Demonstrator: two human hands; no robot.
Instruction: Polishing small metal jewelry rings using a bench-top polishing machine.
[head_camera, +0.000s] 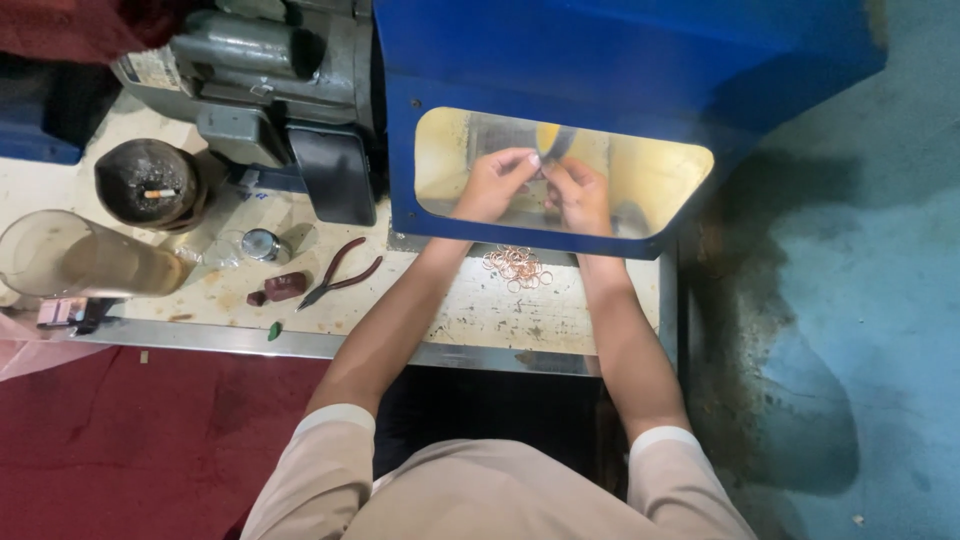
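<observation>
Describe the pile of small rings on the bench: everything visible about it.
The pile of rings is a loose heap of thin, coppery-pink, metal-looking hoops, overlapping and lying flat on the worn, cream-coloured bench top. It sits just in front of the blue housing, between the person's forearms. Neither hand touches it: the left hand and right hand are raised inside the housing's opening.

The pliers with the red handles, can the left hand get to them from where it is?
Probably yes. The pliers lie in the open on the bench top, with nothing over them. The left hand is inside the blue hood's window, so it would only need to draw back out and move left.
</observation>
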